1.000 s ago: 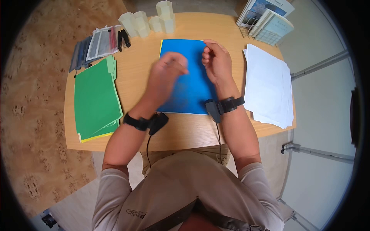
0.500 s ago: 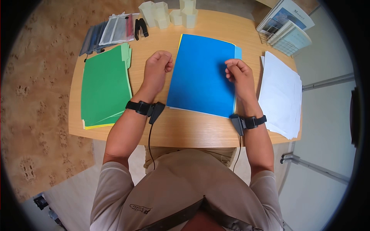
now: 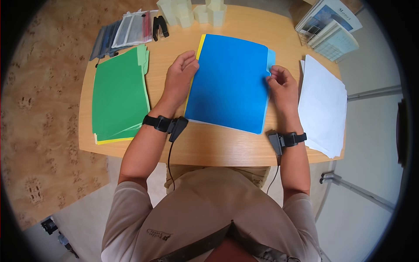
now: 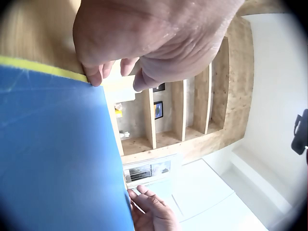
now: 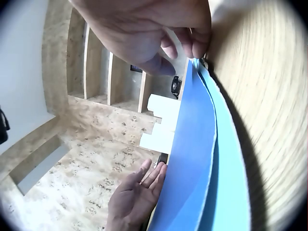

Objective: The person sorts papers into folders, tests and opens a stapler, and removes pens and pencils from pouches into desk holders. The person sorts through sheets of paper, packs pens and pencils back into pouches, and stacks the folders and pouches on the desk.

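Blue folders (image 3: 229,83) lie stacked in front of me, with a light blue tab at the right edge and a yellow strip along the left. My left hand (image 3: 179,81) is at the left edge, its fingers extended and fingertips right at the yellow strip in the left wrist view. At the opposite edge, just below the tab, is my right hand (image 3: 284,89) with bent fingers. In the right wrist view its fingertips meet the folder's edge (image 5: 195,65), while the thumb stands apart from them. The folder layers fan slightly apart there.
Green folders (image 3: 120,94) lie on the left and white paper (image 3: 324,105) on the right. Zip pouches (image 3: 131,29), a black stapler-like item (image 3: 160,28) and cream hexagonal holders (image 3: 181,15) stand behind. A wire rack (image 3: 309,37) with books is at the back right.
Both hands were above the blue folders, the left one blurred in motion. They have spread apart to the two side edges, and the left fingers have straightened.
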